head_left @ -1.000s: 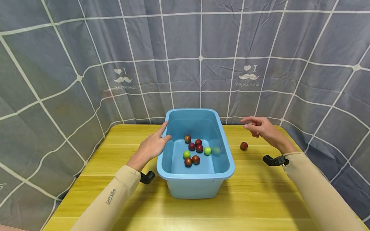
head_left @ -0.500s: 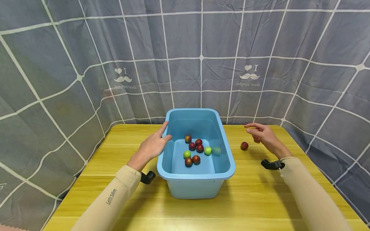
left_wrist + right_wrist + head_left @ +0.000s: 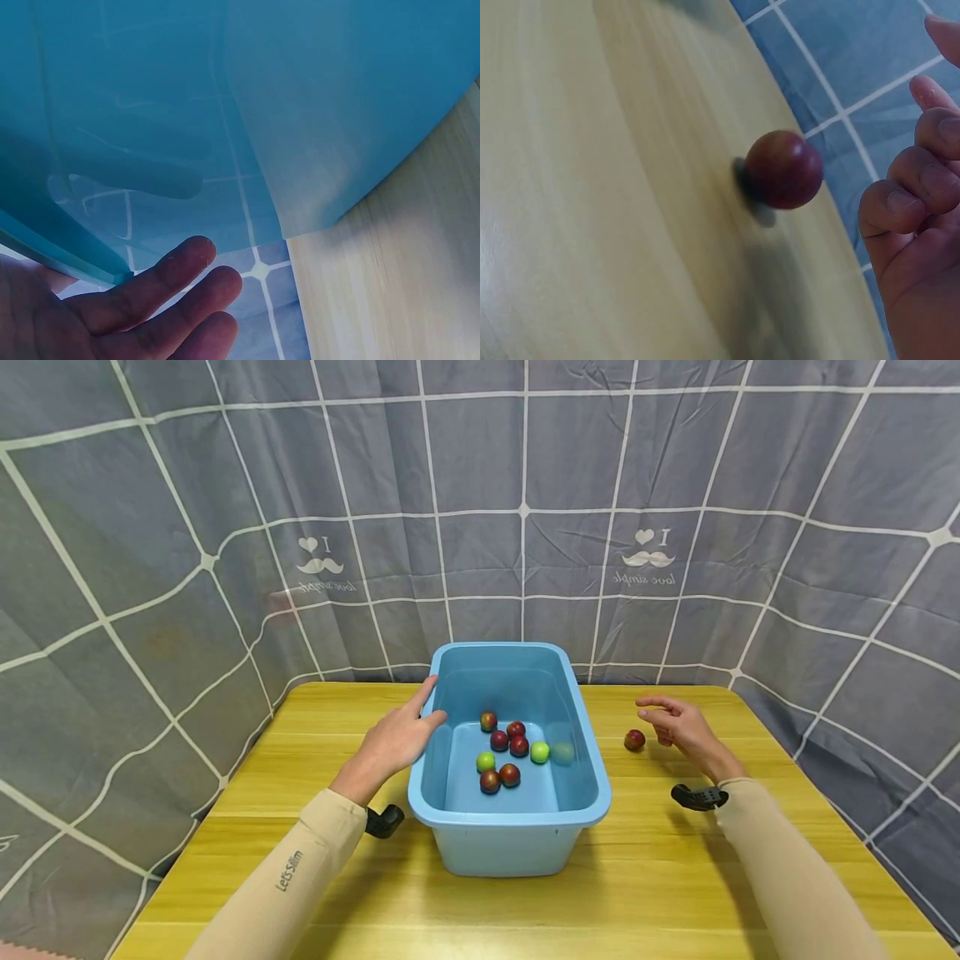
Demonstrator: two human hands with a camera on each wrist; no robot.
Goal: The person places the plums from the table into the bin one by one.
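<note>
My left hand holds the left rim of a light blue plastic tub, thumb over the edge and index finger along it. In the left wrist view the other fingers reach under the rim beside the outer wall. Inside the tub lie several dark red plums and two bright green round fruits. One red plum lies on the table right of the tub. My right hand hovers just right of that plum, holding nothing; its index finger reaches forward while the other fingers are bent.
The tub stands on a yellow wood-grain table. Behind and at both sides hangs a grey curtain with white grid lines, close to the table's back edge. Black straps with small devices sit at both wrists.
My right hand has come down and slightly nearer over the table, beside the lone plum. The left hand, the tub and the fruits in it stay put.
</note>
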